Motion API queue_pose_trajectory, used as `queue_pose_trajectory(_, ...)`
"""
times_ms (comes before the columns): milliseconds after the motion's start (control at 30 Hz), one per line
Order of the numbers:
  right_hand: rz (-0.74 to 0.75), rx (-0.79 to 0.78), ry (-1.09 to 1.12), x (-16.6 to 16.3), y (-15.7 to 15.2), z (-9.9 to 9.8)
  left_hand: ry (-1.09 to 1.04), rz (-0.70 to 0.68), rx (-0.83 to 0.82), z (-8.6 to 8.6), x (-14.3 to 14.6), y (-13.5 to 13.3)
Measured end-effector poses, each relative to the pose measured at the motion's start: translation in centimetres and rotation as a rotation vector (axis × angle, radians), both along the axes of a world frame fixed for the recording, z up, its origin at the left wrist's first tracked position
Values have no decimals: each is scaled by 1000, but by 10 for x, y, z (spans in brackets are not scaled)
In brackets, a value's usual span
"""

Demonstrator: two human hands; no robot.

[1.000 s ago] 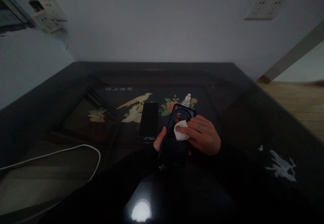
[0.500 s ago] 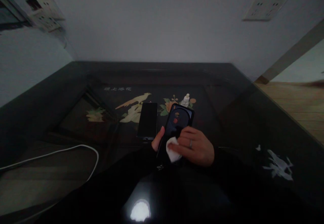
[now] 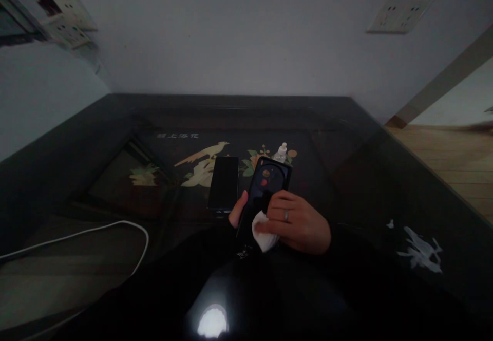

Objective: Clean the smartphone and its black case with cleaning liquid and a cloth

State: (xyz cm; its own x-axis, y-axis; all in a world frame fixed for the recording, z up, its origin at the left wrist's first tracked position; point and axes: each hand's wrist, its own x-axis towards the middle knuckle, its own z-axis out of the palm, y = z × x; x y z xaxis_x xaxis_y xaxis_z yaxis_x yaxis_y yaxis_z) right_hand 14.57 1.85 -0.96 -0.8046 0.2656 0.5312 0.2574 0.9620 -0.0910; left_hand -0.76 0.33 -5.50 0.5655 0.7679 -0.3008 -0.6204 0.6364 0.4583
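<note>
A dark smartphone (image 3: 256, 197), its large round camera ring at the far end, is tilted in my left hand (image 3: 238, 210). Only the thumb side of that hand shows along the phone's left edge; its other fingers are hidden beneath. My right hand (image 3: 298, 223), with a ring on one finger, pinches a folded white tissue (image 3: 264, 233) and presses it against the phone's lower part. Just left of it, a second black phone (image 3: 224, 183) lies flat on the dark glossy table (image 3: 231, 112). Behind the held phone stands a small clear bottle with a white cap (image 3: 281, 152).
Thin white torn scraps (image 3: 421, 249) lie at the table's right side. A white cable (image 3: 127, 223) curves across the left. Wall sockets (image 3: 399, 16) are on the wall behind, and a light reflects off the near surface.
My right hand and the tissue have shifted very slightly down along the phone. The whole view has moved a little; both hands keep their hold.
</note>
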Motion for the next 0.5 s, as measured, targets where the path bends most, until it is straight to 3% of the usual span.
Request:
queue_pose_trajectory(133, 12, -95, -53, -2, -2, 0, -2, 6, 31, 5, -5, 2)
queue_pose_trajectory(267, -70, -58, -13, -1, 0, 2, -5, 11, 65, 6, -4, 5)
queue_pose_trajectory(400, 15, -55, -92, -9, -8, -1, -20, -31, 65, 2, -6, 0)
queue_pose_trajectory(500, -24, -39, -84, -4, -2, -1, -24, -42, 61, -2, -5, 0)
